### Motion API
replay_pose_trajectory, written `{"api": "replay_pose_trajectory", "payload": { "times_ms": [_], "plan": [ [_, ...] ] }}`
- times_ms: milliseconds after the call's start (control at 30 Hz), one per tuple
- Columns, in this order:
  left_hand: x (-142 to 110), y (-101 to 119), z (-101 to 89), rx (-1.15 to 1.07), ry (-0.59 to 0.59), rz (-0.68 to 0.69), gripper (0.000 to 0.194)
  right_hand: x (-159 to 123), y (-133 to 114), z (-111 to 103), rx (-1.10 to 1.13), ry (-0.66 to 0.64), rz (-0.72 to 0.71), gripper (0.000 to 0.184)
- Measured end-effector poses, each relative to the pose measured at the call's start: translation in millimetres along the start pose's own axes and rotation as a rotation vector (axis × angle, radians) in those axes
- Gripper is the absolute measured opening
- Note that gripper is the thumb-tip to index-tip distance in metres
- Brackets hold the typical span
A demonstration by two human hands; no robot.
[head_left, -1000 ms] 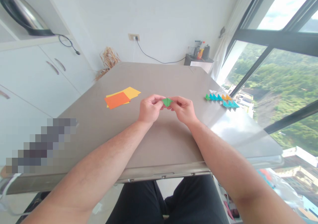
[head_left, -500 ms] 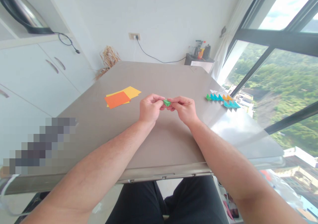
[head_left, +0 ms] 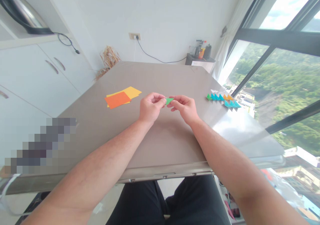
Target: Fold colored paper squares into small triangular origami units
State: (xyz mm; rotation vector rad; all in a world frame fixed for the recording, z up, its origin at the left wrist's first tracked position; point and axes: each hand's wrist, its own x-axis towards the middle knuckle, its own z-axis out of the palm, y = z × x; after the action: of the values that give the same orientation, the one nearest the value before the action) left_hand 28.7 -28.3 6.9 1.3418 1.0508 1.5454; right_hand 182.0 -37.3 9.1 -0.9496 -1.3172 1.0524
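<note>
A small piece of folded green paper is held above the middle of the table, its flat face now showing as a pointed shape. My left hand pinches its left end between thumb and fingers. At its right end, the thumb and forefinger of my right hand close round the tip; part of the paper is hidden by the fingers. Left of my hands lie an orange sheet and yellow sheets beneath it. To the right stand several folded paper boats, among them a green one and blue ones.
The grey table stretches from my lap to the wall. A window flanks its right side. White cabinets with a kettle stand at the left. Beyond the far right corner, bottles sit on a small cabinet.
The folded green paper has turned from a boxy shape to a flat pointed face. The fingers of my right hand have shifted slightly and spread a little.
</note>
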Motion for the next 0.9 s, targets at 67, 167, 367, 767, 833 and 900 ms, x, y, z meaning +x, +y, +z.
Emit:
{"api": "replay_pose_trajectory", "payload": {
  "times_ms": [67, 167, 367, 767, 833, 900],
  "plan": [
    [0.0, -2.3, -1.0, 0.049, -0.009, 0.053, 0.014, 0.7, -0.1, 0.0, -0.014, 0.014, 0.003, 0.021],
    [-0.6, -4.3, -1.8, 0.095, -0.019, 0.106, 0.014, 1.3, 1.0, 0.2, -0.033, 0.028, -0.007, 0.023],
    [-1.9, -1.0, -1.2, 0.116, -0.004, 0.114, 0.013, 1.5, 2.9, 0.0, -0.033, 0.011, -0.016, 0.024],
    [-1.0, -2.3, -3.0, 0.179, -0.035, 0.15, 0.013, 2.5, 1.9, -1.0, -0.009, 0.015, 0.012, 0.02],
    [-1.0, -1.8, -2.9, 0.178, -0.036, 0.147, 0.013, 2.3, 2.2, -1.2, -0.01, 0.014, 0.011, 0.019],
    [-1.4, -1.0, -2.7, 0.173, -0.038, 0.142, 0.015, 2.2, 3.1, -1.8, -0.013, 0.011, 0.013, 0.018]
  ]
}}
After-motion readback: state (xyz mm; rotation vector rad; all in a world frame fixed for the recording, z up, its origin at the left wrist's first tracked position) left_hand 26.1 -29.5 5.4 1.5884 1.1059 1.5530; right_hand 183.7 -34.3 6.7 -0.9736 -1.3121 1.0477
